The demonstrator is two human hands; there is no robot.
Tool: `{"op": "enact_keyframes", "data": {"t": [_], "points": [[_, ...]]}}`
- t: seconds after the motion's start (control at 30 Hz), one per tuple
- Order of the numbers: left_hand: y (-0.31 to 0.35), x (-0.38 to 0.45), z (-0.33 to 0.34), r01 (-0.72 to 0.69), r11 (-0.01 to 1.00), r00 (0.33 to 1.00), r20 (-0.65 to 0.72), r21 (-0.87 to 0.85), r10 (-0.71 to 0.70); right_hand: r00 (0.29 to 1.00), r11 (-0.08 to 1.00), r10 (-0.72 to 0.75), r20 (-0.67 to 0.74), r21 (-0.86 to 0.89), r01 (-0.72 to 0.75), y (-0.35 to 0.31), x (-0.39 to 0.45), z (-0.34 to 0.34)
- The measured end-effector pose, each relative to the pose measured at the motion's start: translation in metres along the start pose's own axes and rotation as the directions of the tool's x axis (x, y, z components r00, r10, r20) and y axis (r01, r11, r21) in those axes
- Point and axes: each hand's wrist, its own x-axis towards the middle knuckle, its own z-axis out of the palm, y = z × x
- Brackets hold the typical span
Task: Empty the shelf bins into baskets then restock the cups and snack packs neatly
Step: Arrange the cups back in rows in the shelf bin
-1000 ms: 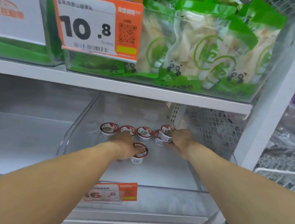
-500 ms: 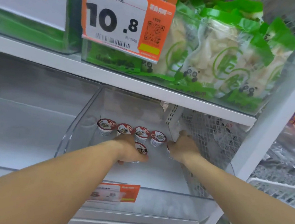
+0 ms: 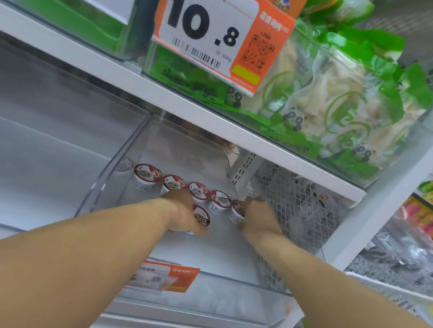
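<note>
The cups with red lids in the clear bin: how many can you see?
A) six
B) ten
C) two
A: four cups stand in a back row, the left hand holds a fifth in front of it, and the right hand holds a sixth at the row's right end, all inside the clear bin.
</note>
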Motion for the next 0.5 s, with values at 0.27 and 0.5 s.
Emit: {"op": "enact_keyframes", "data": {"t": [0.27,0.5], "points": [[0.009,-0.002,0.001,-0.062,0.992,0.991,0.110,-0.109,0.074,0.882,0.785,-0.357,0.308,0.611,0.104,-0.017,-0.042,-0.026],[0.021,-0.033,-0.016,-0.162,0.986,0.975,0.153,-0.027,0.164,0.948,0.850,-0.260,0.186,0.509,0.134,0.007,-0.049,-0.020]]}}
